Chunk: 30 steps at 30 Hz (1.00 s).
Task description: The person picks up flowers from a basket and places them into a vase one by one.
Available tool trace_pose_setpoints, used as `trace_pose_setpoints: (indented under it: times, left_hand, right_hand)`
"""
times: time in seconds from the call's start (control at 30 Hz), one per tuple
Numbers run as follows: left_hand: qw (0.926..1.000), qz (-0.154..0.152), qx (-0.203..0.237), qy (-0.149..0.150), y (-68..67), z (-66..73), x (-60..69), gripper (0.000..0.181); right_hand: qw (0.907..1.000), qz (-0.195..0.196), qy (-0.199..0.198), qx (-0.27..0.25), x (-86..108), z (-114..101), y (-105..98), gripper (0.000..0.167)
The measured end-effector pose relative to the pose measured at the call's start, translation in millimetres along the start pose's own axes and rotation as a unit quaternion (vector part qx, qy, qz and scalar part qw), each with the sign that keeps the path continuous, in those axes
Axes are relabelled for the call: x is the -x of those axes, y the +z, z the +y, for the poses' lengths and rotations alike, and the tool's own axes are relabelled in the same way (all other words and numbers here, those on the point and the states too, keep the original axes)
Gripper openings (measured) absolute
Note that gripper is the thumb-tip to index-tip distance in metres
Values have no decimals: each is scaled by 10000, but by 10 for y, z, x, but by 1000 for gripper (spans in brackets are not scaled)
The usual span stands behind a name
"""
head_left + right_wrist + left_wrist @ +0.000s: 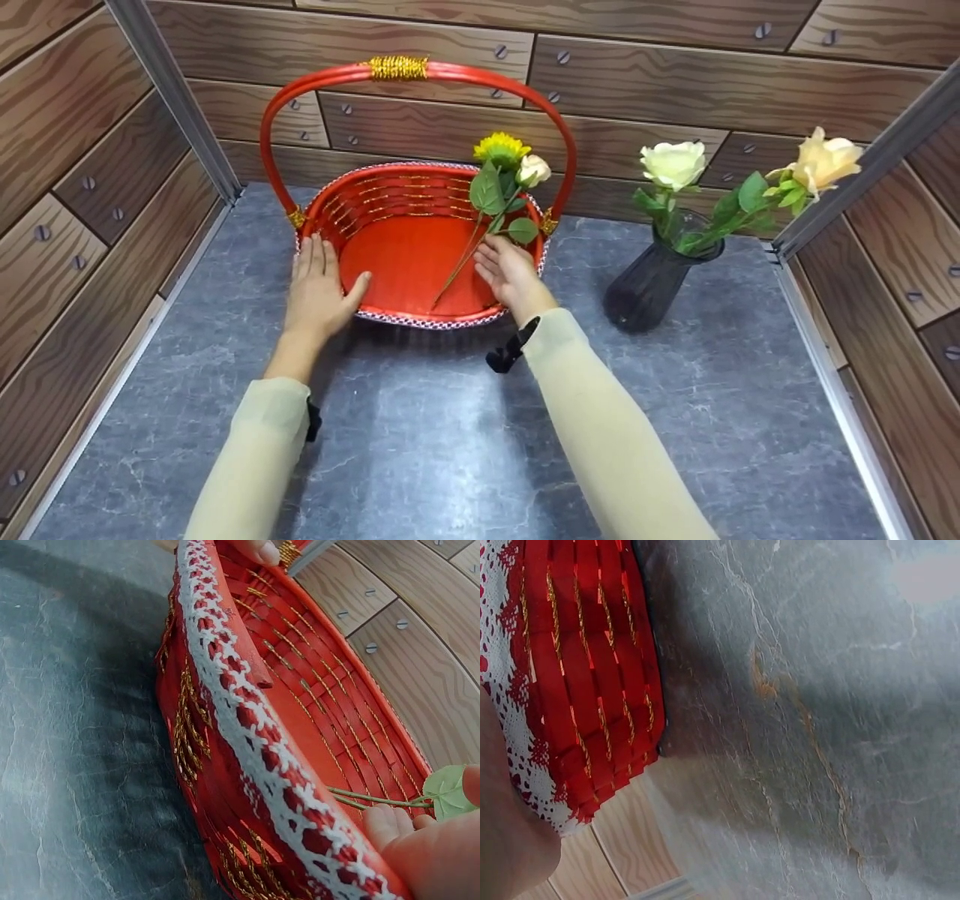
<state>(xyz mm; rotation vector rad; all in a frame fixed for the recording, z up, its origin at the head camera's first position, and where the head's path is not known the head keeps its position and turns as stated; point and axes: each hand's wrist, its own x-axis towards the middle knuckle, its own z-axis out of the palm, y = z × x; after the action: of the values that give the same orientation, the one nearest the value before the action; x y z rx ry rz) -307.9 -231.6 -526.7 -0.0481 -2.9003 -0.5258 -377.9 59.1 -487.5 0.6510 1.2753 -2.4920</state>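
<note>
A red woven basket (pixel 405 262) with a tall arched handle stands on the grey surface. My left hand (pixel 315 285) rests on its left rim, fingers straight and thumb spread; the left wrist view shows only part of that hand (pixel 510 817) against the lace trim. Inside the basket, at the right, a yellow sunflower (pixel 501 148) and a cream rose (pixel 533 171) lean on the back right rim, stems slanting down to the basket floor. My right hand (pixel 514 274) reaches over the right front rim beside the stems, fingers loosely bent; the right wrist view shows thumb and fingers apart near a leaf (pixel 448 791).
To the right, a dark glass vase (pixel 649 289) leans and holds a white rose (pixel 673 165) and a peach flower (pixel 823 161). Wood-patterned panels (pixel 637 82) with metal edge strips enclose the surface at the back and both sides.
</note>
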Motion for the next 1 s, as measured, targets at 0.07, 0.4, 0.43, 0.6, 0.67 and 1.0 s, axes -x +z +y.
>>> trace_pose_setpoints:
  times: [0.07,0.4,0.43,0.6,0.67,1.0]
  left_hand:
    - [10000,-10,-3,2,5,2,-8,92]
    - [10000,61,44,-46,2,20,4,91]
    - [10000,65,51,-54,-1,22,2,90]
    - [10000,50,38,-48,-21,27,-1,91]
    - [10000,25,28,-48,-25,26,-1,91]
    - [10000,-38,59,-53,-19,9,1,92]
  right_hand:
    - [10000,30,31,-14,-10,-2,-4,42]
    - [9994,64,321,117,-27,-13,-3,45]
    - [9993,64,343,101,-31,-15,-1,46]
    - [9991,68,423,14,-55,-20,10,46]
    - [9989,41,467,-26,-65,-17,14,47]
    - [9979,-64,639,-102,-118,10,24,50]
